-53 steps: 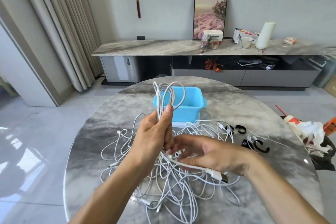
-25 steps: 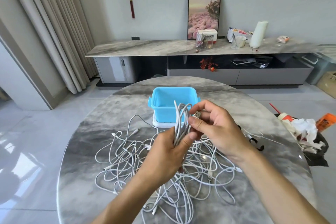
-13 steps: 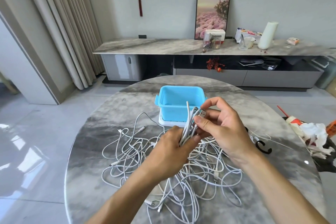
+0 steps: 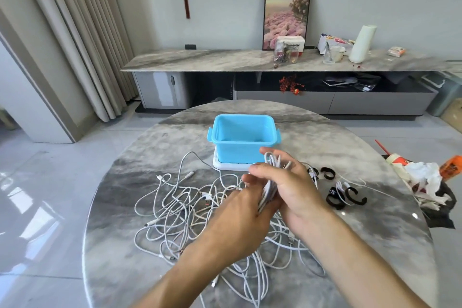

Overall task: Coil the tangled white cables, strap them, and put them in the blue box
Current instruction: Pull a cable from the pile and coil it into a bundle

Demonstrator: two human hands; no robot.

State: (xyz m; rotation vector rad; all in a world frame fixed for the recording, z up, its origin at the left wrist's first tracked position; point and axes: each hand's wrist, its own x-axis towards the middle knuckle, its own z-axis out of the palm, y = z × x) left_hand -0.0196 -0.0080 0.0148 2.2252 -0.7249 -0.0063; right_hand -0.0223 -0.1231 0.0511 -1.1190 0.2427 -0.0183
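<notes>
While over table [image 4: 130,207], hands [image 4: 262,197] round coiled cable [image 4: 271,177].

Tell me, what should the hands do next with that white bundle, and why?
Probably the right hand should reach for a black hook-shaped strap on the grey marble table: both hands hold the coiled white cable bundle, which shows no strap around it, and the open blue plastic box waits.

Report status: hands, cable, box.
Both hands, left hand and right hand, hold one coiled white cable bundle, no strap on yet. Open blue plastic box holds nothing visible. Tangled white cables cover round grey marble table; black straps lie right.
</notes>
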